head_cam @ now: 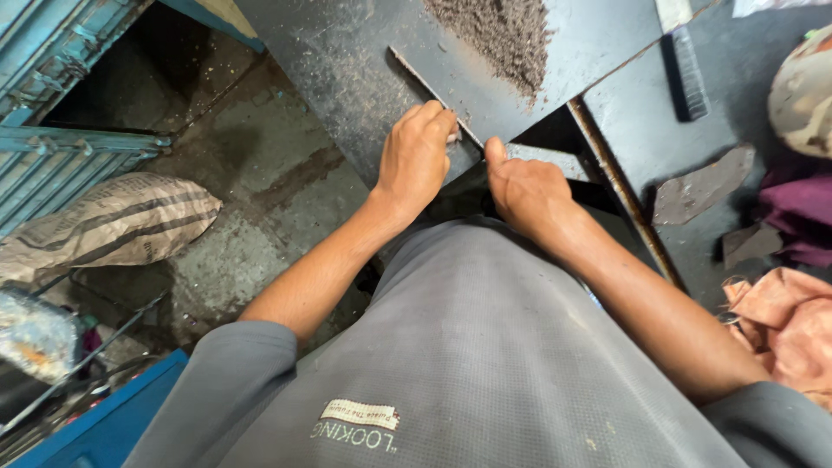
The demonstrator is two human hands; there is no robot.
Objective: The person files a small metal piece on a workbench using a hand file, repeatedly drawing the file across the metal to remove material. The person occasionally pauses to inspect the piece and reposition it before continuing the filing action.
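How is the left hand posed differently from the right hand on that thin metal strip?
The left hand is curled into a fist, fingertips pinching the thin metal strip on the dark work surface; the right hand sits lower, thumb stretched up toward the strip's near end. The left hand lies farther up the surface, the right closer to the body. Both are bare, with grey sleeves behind.

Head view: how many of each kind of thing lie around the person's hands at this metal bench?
Hands: 2, left hand and right hand
Thin metal strip: 1
Pile of metal filings: 1
Rusty rod: 1
Flat file: 1
Striped sack: 1
Peach cloth: 1
Total: 8
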